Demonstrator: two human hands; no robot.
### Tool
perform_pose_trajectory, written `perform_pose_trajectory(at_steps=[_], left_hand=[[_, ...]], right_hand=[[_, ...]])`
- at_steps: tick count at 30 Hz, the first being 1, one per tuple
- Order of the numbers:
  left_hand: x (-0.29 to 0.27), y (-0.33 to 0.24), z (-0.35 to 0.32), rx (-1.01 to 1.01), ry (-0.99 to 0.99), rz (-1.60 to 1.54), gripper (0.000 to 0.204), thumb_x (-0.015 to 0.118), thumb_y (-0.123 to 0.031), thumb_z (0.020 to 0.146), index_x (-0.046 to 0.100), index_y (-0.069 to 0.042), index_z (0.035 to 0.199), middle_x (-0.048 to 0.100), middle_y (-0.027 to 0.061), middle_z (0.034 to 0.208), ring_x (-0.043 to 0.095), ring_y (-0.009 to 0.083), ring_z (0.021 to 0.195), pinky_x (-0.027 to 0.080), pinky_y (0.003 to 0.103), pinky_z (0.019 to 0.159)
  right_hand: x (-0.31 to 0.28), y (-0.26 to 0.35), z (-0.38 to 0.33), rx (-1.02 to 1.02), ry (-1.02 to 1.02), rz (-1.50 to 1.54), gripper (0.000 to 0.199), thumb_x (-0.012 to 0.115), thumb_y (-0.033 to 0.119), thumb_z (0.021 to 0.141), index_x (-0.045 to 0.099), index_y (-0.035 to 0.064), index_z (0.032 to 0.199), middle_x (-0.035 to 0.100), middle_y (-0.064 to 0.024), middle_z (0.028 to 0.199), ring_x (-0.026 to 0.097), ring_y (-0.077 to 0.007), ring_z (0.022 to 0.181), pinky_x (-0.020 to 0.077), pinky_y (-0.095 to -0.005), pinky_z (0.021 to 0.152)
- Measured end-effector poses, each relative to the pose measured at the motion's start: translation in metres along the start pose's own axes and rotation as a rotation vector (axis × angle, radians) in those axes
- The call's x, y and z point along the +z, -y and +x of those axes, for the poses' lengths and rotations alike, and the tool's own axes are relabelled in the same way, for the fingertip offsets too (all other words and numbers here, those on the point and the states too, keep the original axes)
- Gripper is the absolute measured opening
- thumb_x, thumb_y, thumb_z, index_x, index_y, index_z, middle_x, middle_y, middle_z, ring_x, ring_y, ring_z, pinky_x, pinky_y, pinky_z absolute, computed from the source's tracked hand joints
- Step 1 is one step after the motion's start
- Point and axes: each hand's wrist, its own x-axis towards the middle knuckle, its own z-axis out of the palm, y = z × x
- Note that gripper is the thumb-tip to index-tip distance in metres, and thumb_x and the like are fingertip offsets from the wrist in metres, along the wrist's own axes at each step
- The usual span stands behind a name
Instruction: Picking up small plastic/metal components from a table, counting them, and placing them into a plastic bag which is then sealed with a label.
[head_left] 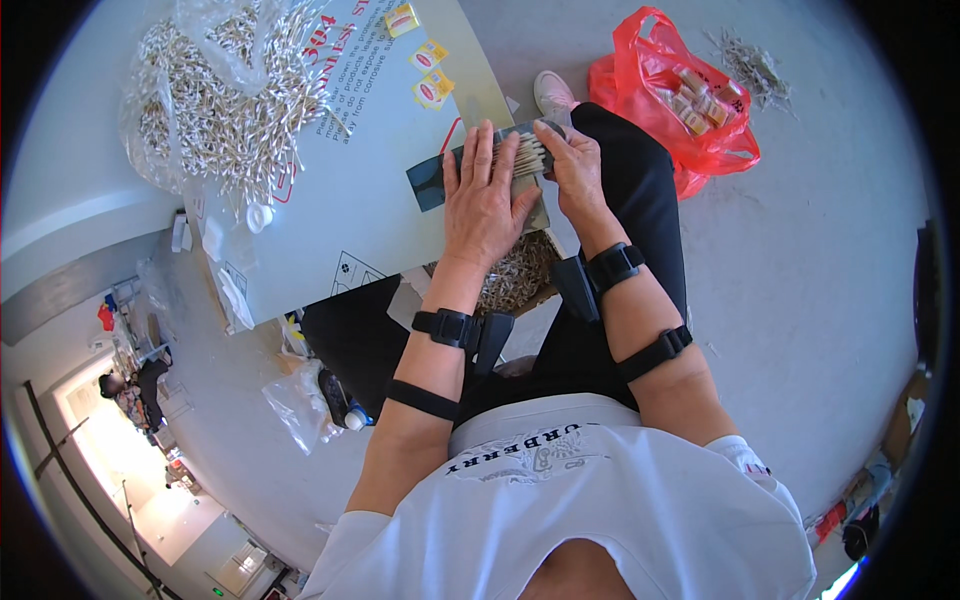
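Note:
A dark, glossy strip (pixel 427 184) lies across the table's near right corner, with a small row of cotton swabs (pixel 527 155) on it. My left hand (pixel 480 195) rests flat over the strip and the swabs' left ends, fingers stretched out. At the swabs' right side my right hand (pixel 575 175) is closed, thumb and fingers pinching the strip's right end. Just below the hands, a box of loose swabs (pixel 512 275) sits partly hidden by my left forearm. What lies beneath my left palm is hidden.
A large heap of cotton swabs (pixel 225 110) in clear plastic covers the table's (pixel 365 200) far left. Small yellow packets (pixel 430 55) lie at its far edge. On the floor at right are a red bag (pixel 625 80) of packed swabs and scattered swabs (pixel 755 70). A person (pixel 140 395) is far left.

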Motion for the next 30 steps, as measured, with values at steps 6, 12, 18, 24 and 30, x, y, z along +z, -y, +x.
perform_pose_trajectory(at_steps=[6, 12, 18, 24, 30], left_hand=[[0.000, -0.012, -0.017, -0.074, 0.045, 0.033, 0.081, 0.053, -0.052, 0.091, 0.025, -0.007, 0.152, 0.022, 0.0136, 0.158, 0.019, 0.0297, 0.147, 0.010, 0.051, 0.118], [-0.005, -0.014, -0.022, -0.063, 0.099, 0.059, 0.084, 0.057, -0.050, 0.089, 0.023, -0.006, 0.152, 0.019, 0.0138, 0.159, 0.017, 0.0292, 0.148, 0.010, 0.050, 0.118], [-0.004, -0.013, -0.020, -0.077, 0.054, 0.036, 0.086, 0.060, -0.046, 0.088, 0.022, -0.004, 0.152, 0.019, 0.0163, 0.159, 0.016, 0.0306, 0.148, 0.011, 0.050, 0.118], [-0.004, -0.004, -0.023, -0.152, -0.055, -0.047, 0.082, 0.056, -0.048, 0.091, 0.024, -0.002, 0.150, 0.021, 0.0174, 0.158, 0.016, 0.0308, 0.148, 0.011, 0.054, 0.117], [-0.006, 0.006, -0.020, -0.195, 0.047, 0.066, 0.080, 0.053, -0.047, 0.093, 0.021, -0.003, 0.151, 0.018, 0.0171, 0.159, 0.015, 0.0319, 0.148, 0.012, 0.055, 0.116]], right_hand=[[-0.009, -0.003, 0.002, 0.005, 0.019, -0.112, 0.022, 0.071, 0.018, 0.087, 0.067, 0.0058, 0.070, 0.056, 0.0058, 0.061, 0.044, -0.0024, 0.050, 0.0326, -0.0226, 0.046], [-0.004, 0.003, -0.007, -0.017, 0.031, -0.072, 0.019, 0.072, 0.014, 0.085, 0.067, 0.0048, 0.070, 0.056, 0.0053, 0.060, 0.045, -0.0027, 0.051, 0.0330, -0.0230, 0.046], [-0.007, 0.000, -0.006, -0.068, 0.051, -0.122, 0.018, 0.073, 0.015, 0.086, 0.068, 0.0050, 0.071, 0.057, 0.0053, 0.061, 0.045, -0.0025, 0.051, 0.0330, -0.0228, 0.047], [-0.006, 0.001, -0.007, -0.044, 0.048, -0.111, 0.020, 0.073, 0.015, 0.086, 0.067, 0.0047, 0.070, 0.057, 0.0049, 0.060, 0.043, -0.0027, 0.049, 0.0320, -0.0227, 0.046], [-0.012, -0.002, -0.004, -0.033, 0.070, -0.136, 0.018, 0.073, 0.021, 0.087, 0.069, 0.0073, 0.077, 0.058, 0.0042, 0.063, 0.045, -0.0040, 0.052, 0.0343, -0.0216, 0.048]])
